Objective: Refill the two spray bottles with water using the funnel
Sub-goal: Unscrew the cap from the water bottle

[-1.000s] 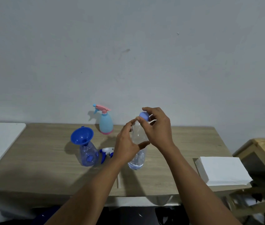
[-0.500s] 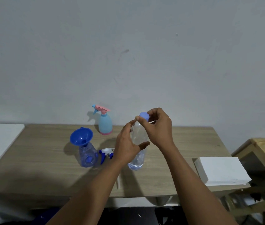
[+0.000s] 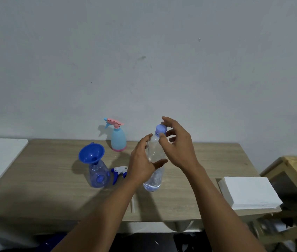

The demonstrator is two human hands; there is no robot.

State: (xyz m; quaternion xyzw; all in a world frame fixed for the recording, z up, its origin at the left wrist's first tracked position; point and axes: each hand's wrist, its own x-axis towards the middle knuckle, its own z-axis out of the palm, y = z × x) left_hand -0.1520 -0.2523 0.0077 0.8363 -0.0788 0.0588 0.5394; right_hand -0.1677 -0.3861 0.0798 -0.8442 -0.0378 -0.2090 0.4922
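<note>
Single head-worn wide-angle view faces forward and down: wall (image 3: pixel 144 60) at twelve o'clock, table (image 3: pixel 213 160) below, left hand (image 3: pixel 141 168) and right hand (image 3: pixel 179 148) close, centre.

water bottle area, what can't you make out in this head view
Head view: water bottle middle, hidden by the left hand gripping it; fill level unclear.
Cap: whether the right hand pinches it, fingers overlap it.
Trigger spray head: partly behind the left hand.
Wooden stand: cut off by the right edge.

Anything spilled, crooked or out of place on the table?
No spill visible. The blue funnel looks tilted in the open spray bottle, so it may tip when pouring. The left hand grips the water bottle.
</note>
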